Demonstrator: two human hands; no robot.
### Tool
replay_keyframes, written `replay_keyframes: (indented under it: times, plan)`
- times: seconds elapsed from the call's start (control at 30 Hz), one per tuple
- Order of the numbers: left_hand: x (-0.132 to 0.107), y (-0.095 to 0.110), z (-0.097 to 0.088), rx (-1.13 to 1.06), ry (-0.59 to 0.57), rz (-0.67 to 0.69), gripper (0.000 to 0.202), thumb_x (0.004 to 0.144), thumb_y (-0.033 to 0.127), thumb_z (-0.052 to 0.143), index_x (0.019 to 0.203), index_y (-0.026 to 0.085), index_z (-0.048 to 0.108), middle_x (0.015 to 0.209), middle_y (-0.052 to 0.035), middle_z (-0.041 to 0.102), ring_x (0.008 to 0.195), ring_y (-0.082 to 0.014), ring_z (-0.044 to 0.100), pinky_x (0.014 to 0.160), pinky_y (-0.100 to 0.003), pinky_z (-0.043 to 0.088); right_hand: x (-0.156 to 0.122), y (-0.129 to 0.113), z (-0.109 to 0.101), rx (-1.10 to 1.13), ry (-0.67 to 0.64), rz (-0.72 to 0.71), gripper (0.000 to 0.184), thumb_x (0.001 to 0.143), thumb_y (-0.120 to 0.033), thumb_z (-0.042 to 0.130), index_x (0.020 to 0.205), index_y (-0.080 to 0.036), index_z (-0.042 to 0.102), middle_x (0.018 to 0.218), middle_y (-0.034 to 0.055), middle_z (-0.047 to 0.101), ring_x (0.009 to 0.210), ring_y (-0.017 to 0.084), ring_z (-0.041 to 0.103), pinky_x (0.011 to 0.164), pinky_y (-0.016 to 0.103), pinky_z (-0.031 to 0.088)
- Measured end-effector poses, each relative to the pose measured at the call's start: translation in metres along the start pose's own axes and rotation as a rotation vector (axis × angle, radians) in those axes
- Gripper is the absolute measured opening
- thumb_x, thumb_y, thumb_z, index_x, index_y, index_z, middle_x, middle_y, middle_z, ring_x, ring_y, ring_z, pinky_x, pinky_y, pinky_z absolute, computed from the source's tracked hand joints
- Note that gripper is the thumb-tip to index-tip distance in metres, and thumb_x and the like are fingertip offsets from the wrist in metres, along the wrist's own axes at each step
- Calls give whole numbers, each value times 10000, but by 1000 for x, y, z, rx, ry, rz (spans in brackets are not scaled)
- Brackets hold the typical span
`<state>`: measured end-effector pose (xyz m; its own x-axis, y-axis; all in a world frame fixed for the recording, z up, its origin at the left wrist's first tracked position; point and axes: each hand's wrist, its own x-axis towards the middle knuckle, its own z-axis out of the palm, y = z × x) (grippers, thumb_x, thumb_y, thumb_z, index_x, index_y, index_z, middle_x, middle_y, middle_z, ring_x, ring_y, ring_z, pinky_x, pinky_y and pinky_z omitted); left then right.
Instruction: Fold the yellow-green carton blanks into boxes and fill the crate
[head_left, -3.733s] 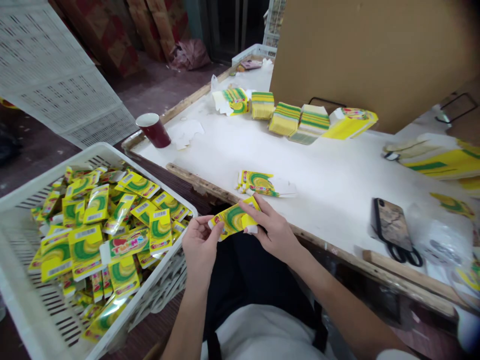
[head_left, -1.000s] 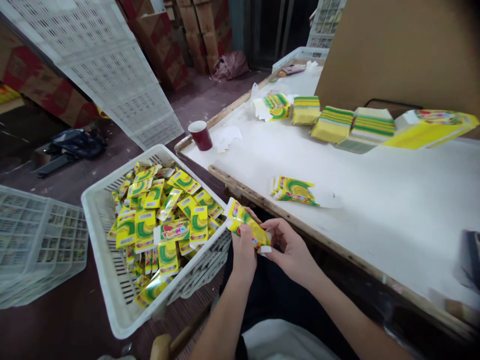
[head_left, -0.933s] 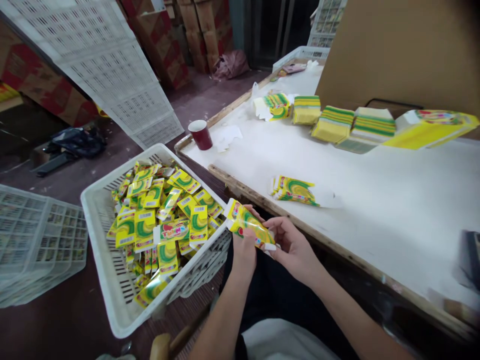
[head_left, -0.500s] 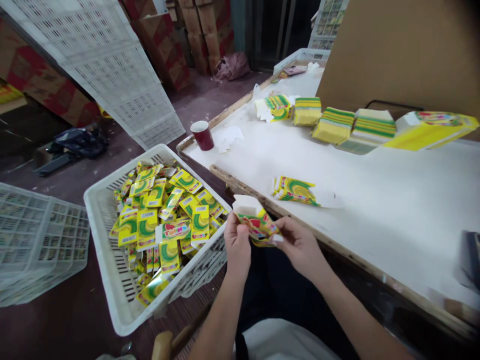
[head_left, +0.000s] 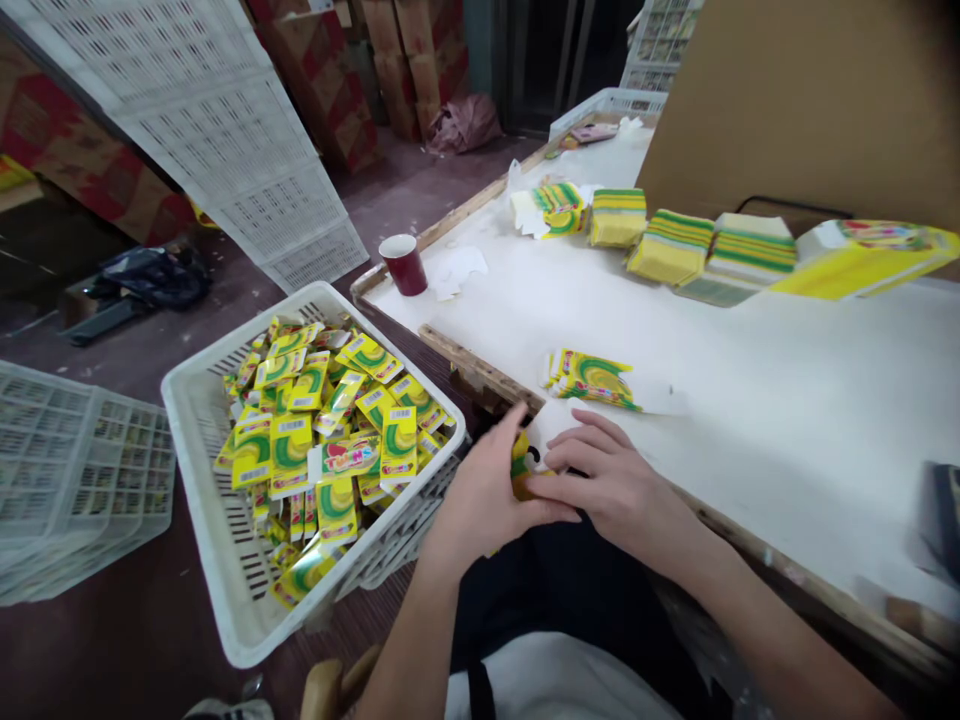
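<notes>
Between my hands, at the table's near edge, is a small yellow carton [head_left: 556, 424] with its white inner side facing up. My left hand [head_left: 480, 495] is curled around its left side, thumb pointing right. My right hand [head_left: 611, 482] lies over its right side with bent fingers. My fingers cover most of its printed faces. Just beyond, a few flat yellow-and-green cartons [head_left: 596, 380] lie on the white table [head_left: 787, 400]. To the left, a white plastic basket [head_left: 196, 480] holds many folded yellow cartons [head_left: 291, 440].
A dark red mug [head_left: 405, 268] stands near the table's left corner. Stacks of flat cartons [head_left: 671, 245] line the back, before a large cardboard sheet [head_left: 795, 110]. Tall stacked white crates [head_left: 217, 130] rise at the left, and more crates [head_left: 82, 480] stand on the floor.
The carton has turned so its white side shows, and my hands have come closer together around it. My left hand now has its back upward, and the right fingers reach over the carton.
</notes>
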<state>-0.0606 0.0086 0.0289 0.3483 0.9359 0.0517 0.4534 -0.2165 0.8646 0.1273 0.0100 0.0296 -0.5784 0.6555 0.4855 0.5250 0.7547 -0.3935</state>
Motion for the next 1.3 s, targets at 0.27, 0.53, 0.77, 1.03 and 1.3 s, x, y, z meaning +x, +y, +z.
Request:
replay_keyframes:
  times: [0.27, 0.53, 0.77, 1.03, 1.3]
  plan:
    - [1, 3, 31, -137, 42, -47, 627, 687, 240, 661, 1229, 230, 348, 1043, -32, 566, 857, -161, 574, 774, -276, 471, -6, -1, 28, 686, 375, 678, 701, 830, -343, 577, 1430, -281, 219, 1400, 101, 376, 1273, 231, 394, 1044, 420, 374]
    - [0, -3, 40, 48, 149, 205, 611, 605, 160, 631, 1124, 211, 313, 1094, -84, 470, 973, -219, 525, 808, -334, 444, -3, -10, 39, 1332, 122, 774, 496, 818, -423, 591, 1277, -264, 496, 1295, 64, 538, 1213, 212, 488, 1061, 403, 361]
    - [1, 3, 36, -16, 102, 31, 403, 605, 137, 593, 924, 219, 360, 867, 0, 468, 727, -137, 476, 650, -264, 385, -9, -9, 42, 1253, 157, 847, 475, 816, -523, 550, 1182, -223, 582, 1176, 90, 622, 1171, 251, 525, 1016, 442, 405]
    - [4, -7, 33, -7, 161, 123, 346, 652, 161, 593, 910, 222, 370, 843, -10, 445, 696, -146, 473, 607, -271, 370, -10, -19, 21, 639, -14, 460, 627, 882, -292, 499, 1447, -249, 231, 1476, 48, 303, 1356, 207, 287, 1122, 404, 269]
    - [5, -8, 41, -72, 263, 121, 674, 630, 197, 669, 1164, 202, 257, 1139, -121, 398, 957, -204, 525, 797, -343, 450, -6, -17, 28, 464, 226, 442, 467, 828, -88, 437, 1237, -276, 561, 1250, 18, 584, 1151, 192, 550, 1009, 372, 447]
